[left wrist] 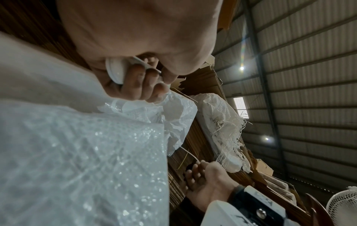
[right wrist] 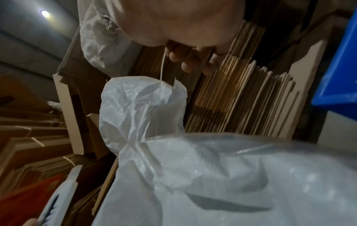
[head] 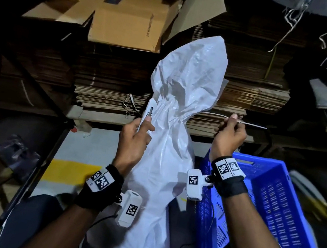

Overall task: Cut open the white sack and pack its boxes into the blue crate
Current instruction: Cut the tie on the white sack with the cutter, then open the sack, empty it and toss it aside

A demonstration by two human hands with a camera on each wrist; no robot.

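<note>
The white woven sack [head: 164, 167] stands upright in front of me, its neck gathered and tied with a thin white strip [head: 213, 115]. My left hand [head: 134, 136] grips a white utility cutter [head: 149, 110], whose tip lies against the left side of the tied neck. My right hand [head: 230, 133] pinches the free end of the strip and holds it out taut to the right. The blue crate [head: 274, 207] stands at the right, beside the sack. In the right wrist view the strip [right wrist: 162, 67] runs from my fingers [right wrist: 185, 61] down to the sack's neck [right wrist: 142, 104]. No boxes show.
Stacks of flattened cardboard [head: 239, 89] fill the shelves behind the sack, with loose cartons [head: 128, 16] on top. A frayed white bag [head: 321, 5] hangs at the upper right. A yellow floor mark [head: 68, 170] lies at lower left.
</note>
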